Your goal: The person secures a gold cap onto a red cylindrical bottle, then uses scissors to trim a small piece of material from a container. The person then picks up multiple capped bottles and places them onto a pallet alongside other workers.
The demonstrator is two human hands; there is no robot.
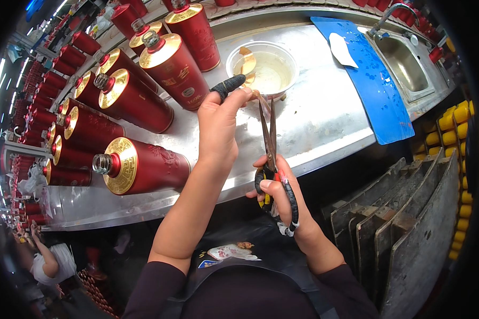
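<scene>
My left hand point(219, 119) pinches a thin, translucent strip point(265, 107) between thumb and fingers, just in front of a white bowl point(291, 81) of liquid. A black covering is wrapped around one of its fingers. My right hand point(281, 193) holds metal scissors point(269, 139) with black-taped handles, the narrowly parted blades pointing at the hanging strip. Inside the bowl, tan pieces point(247, 63) lean at the left side. Close to my left forearm stands a red bottle with a gold shoulder point(155, 165), its glass neck uncapped. Another red bottle point(177, 75) is behind my left hand.
More red bottles point(137, 101) crowd the left of the metal worktop point(323, 99). A wet blue board point(367, 83) with a white piece point(342, 50) lies at right, beside a sink point(403, 63). Upright grey boards point(419, 231) stand below right. A person point(54, 261) is at the far lower left.
</scene>
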